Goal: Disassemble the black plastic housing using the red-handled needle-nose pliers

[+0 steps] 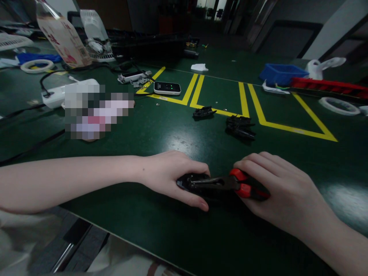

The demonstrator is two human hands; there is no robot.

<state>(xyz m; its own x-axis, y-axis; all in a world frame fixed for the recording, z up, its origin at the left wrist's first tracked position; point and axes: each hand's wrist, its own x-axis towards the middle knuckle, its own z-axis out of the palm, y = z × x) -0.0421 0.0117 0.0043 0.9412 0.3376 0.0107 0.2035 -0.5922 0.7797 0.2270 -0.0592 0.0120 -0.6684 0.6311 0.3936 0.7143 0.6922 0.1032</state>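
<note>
Here, a dark green counter (129,214) spreads under both hands. A bottle (63,40) stands far ahead and left of the left fingers (198,166); well beyond the right fingers (255,166) sits a blue bin (281,74), its inside hidden. The right fingers wrap red-handled pliers (227,183) — long axis crosswise, nose pointing left — over a black part (184,183), also lengthwise left to right, pinched between the left fingers.

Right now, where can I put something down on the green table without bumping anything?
There's bare green table between the left hand and the loose black parts, and more inside the front of the right-most yellow tape box. It's crowded back left, by the bottle and white fan, and where the right hand holds pliers at a black piece.
</note>
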